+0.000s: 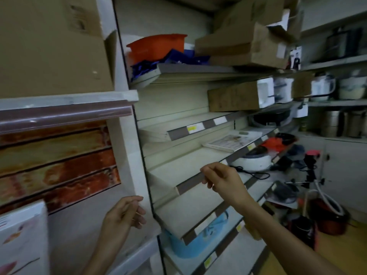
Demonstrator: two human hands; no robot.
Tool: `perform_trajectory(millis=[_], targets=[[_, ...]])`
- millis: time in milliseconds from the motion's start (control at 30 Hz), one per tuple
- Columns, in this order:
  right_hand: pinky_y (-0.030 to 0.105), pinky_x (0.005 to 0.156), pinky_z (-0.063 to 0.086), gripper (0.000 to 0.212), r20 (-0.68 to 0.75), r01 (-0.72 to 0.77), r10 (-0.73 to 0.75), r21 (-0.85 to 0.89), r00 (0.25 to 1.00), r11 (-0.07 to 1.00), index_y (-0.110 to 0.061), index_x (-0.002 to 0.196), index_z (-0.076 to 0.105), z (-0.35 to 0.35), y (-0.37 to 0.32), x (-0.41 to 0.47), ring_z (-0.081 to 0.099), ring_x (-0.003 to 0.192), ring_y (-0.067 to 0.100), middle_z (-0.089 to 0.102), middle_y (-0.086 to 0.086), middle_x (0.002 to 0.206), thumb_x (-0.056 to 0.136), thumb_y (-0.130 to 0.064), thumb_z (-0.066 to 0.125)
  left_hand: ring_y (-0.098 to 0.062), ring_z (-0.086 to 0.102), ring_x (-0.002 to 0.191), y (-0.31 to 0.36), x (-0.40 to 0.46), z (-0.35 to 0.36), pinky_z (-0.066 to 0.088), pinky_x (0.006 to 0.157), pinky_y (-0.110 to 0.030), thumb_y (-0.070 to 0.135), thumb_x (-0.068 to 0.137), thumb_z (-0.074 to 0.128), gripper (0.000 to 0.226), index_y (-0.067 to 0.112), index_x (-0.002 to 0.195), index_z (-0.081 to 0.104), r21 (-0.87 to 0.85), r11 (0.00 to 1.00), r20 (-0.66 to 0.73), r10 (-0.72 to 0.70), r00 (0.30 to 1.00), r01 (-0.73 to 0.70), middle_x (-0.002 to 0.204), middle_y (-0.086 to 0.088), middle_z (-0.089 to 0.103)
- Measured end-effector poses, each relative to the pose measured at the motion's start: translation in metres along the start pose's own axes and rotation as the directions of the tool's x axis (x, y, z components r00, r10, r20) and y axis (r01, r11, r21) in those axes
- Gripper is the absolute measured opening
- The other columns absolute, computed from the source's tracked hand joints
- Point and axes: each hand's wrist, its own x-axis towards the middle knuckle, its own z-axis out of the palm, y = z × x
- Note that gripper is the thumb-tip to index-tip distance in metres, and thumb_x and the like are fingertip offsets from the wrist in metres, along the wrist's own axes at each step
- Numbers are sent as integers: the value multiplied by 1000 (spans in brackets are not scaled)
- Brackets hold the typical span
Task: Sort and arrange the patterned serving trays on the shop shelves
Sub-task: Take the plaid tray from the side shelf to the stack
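Patterned serving trays (57, 161) at left of frame: one large, printed with rusty orange-brown plank stripes, standing upright against the left shelving unit; another, white with a pale pink motif (21, 241), upright in the lower left corner, overlapping the striped one's lower edge. A third white tray with a printed design (232, 142), lying flat on a middle shelf right of centre, well apart from the other two.

Left hand (125, 213) at lower centre, fingers loosely curled, close beside the white upright post (137, 175) between the shelving units; gripping nothing visible. Right hand (220, 179) just right of centre, fingertips curled over the brown price-strip edge (190, 184) of a bare shelf; whether truly clasped on that edge or only resting there, cannot tell.

Upper centre: an orange plastic bin (156, 46) beside crumpled blue packaging (158, 62), and cardboard boxes (244, 46) stacked to the right. Lower centre: a light blue tub (198, 241) under a shelf. Right side: white cookers and metal pots on grey shelves, blurred.
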Motion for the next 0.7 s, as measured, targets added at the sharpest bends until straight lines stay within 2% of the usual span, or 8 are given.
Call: perform_trajectory(millis=[100,267,400,533,700], targets=[[17,55,43,18,-26,-9,9,9,1000,1000,-13,93,70,-46,12,13,60,61,12,70,16,77,97,-20,55,-33,63,59,0,11,58,51,55,-35,5,98,47,20,7,95,67,-51,999,40,-13,999,15,76,-25,65],[17,54,44,18,-83,-42,44,21,996,999,-13,92,69,-104,39,33,58,59,11,70,12,75,98,-20,54,-28,64,58,-10,34,131,51,54,-34,6,98,49,19,12,96,67,-48,998,140,-41,989,48,74,-20,67],[23,56,46,19,-132,-66,67,13,989,998,-14,92,70,-139,66,52,58,60,12,71,10,73,98,-19,53,-27,64,59,-17,64,179,51,54,-34,6,98,50,18,13,97,67,-24,999,210,-28,977,34,75,-16,68],[29,60,47,20,-157,-91,88,-8,984,996,-12,93,69,-168,91,77,58,60,10,71,9,74,98,-23,53,-25,66,63,-24,103,223,52,58,-34,10,98,50,18,20,97,65,53,995,299,63,952,-83,78,-7,70],[28,58,44,20,-185,-95,89,-19,979,995,-10,94,68,-199,123,118,56,56,9,69,6,67,98,-22,53,-8,67,74,-34,171,281,54,69,-26,20,96,52,17,33,98,62,244,923,404,181,897,-296,83,14,70]])
